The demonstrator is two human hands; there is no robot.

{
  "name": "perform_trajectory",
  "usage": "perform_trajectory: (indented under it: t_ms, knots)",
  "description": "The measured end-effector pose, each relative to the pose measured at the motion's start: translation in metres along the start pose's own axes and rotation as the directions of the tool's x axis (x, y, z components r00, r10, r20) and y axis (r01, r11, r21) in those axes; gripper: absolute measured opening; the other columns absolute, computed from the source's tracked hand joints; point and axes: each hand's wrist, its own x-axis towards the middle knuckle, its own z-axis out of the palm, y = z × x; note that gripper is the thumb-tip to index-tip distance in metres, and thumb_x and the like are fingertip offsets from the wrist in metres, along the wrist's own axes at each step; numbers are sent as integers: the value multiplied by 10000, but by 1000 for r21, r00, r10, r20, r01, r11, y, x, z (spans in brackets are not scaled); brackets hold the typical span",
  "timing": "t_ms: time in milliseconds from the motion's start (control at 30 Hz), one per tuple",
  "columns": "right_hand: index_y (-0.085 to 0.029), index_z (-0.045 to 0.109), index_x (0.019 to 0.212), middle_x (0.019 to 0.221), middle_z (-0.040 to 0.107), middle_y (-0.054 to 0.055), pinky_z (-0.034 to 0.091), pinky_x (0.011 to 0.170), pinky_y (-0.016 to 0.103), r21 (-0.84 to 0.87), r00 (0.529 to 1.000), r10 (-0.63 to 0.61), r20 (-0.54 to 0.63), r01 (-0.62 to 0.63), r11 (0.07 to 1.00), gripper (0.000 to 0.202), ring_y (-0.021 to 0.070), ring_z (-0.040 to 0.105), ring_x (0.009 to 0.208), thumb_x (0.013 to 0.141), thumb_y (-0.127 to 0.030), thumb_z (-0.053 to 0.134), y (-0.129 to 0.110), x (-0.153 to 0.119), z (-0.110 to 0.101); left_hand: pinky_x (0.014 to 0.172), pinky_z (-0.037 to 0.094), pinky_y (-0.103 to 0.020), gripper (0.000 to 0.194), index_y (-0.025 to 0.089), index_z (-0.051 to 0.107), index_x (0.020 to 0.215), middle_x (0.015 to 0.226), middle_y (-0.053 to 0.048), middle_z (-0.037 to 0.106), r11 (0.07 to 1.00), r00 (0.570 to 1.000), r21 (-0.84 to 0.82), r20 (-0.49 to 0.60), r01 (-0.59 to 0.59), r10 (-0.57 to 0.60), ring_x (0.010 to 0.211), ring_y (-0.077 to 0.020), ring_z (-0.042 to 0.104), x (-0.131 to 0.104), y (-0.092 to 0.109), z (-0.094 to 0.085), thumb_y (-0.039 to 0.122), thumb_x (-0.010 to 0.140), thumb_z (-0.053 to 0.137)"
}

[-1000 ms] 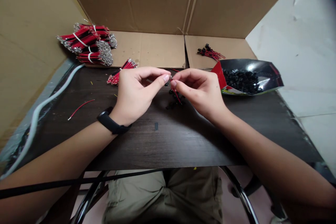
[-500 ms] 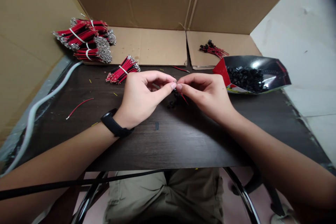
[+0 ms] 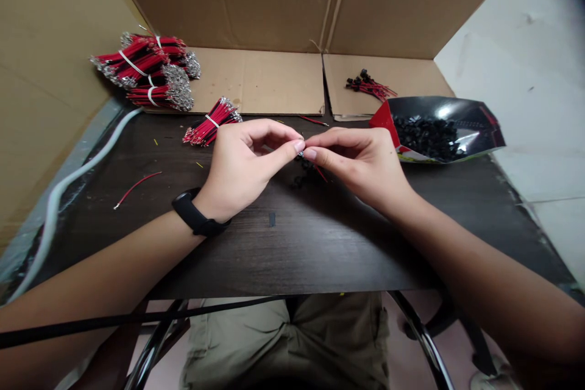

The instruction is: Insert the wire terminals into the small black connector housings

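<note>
From where I stand, both forearms reach over the dark brown wood-grain table [image 3: 256, 256], fingertips meeting. The left hand [image 3: 244, 164] and right hand [image 3: 365, 161] pinch a tiny silvery piece [image 3: 301, 155], mostly hidden between them. A thin red wire [image 3: 322, 173] slants below the right thumb, near small black plastic connectors [image 3: 298, 181].

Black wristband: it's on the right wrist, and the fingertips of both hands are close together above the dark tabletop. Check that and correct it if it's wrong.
The wrist is wrong: the head view shows the black wristband on the wrist of the left hand, not the right hand. The fingertips are indeed close together above the dark tabletop.
</note>
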Motion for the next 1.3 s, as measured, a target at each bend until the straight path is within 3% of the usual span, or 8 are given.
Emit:
perform_trajectory:
  t_ms: [300, 467, 700, 933, 1300]
  knots:
    - [-187, 879, 944, 931, 859, 57, 604, 762, 306, -74, 999, -37, -34, 35, 997, 157, 183, 774, 834, 922, -340, 852, 0, -2, 0, 850, 687, -341, 85, 278, 886, 956, 958, -9, 854, 1000, 1000, -4, -2, -9, 9, 858, -204, 806, -1, -2, -1, 234, 883, 889]
    - [-191, 880, 934, 916, 856, 58, 610, 745, 313, -52, 999, -10, -42, 8, 999, 203, 190, 768, 822, 912, -391, 861, -1, -2, -1, 844, 684, -335, 74, 258, 886, 944, 938, -22, 850, 999, 999, 3, -12, 52, -52, 843, -208, 797, 0, 0, 0, 257, 870, 884]
    - [-181, 872, 923, 896, 849, 56, 595, 739, 297, -35, 1000, 9, -24, -9, 999, 207, 179, 753, 806, 914, -387, 860, -1, -1, 0, 799, 675, -321, 43, 242, 873, 908, 888, -21, 835, 999, 999, -1, -16, 50, -50, 793, -198, 780, 1, 0, 0, 242, 865, 875]
    - [-179, 859, 939, 918, 850, 51, 561, 707, 297, -175, 998, -49, -32, 43, 984, 138, 181, 744, 800, 936, -308, 810, -2, -3, 2, 788, 667, -319, 49, 232, 851, 868, 867, -27, 824, 998, 998, 36, -12, 57, -56, 803, -206, 779, 0, 1, 1, 278, 877, 865]
    - [-206, 842, 977, 942, 834, 49, 562, 785, 339, -321, 983, -183, -21, 166, 932, 99, 198, 734, 839, 958, -203, 745, -3, -7, 2, 776, 657, -314, 13, 232, 867, 885, 872, -21, 830, 999, 999, 6, -13, 38, -38, 771, -193, 767, 0, 0, 2, 229, 873, 864]
